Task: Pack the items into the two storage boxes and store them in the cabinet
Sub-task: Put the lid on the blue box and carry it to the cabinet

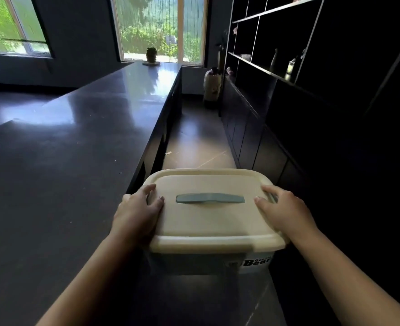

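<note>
Dark aisle between bench [65, 149] and cabinet [253, 128] | my left hand [138, 210] and right hand [281, 208] grip storage box [208, 222] sides, thumbs on lid

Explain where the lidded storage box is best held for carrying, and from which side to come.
Grip the storage box at its two short ends, coming in from left and right, as the left hand and right hand do here. The lid's rim overhangs the walls, so fingers likely hook beneath it. The flat grey handle on top could suit one hand.
</note>
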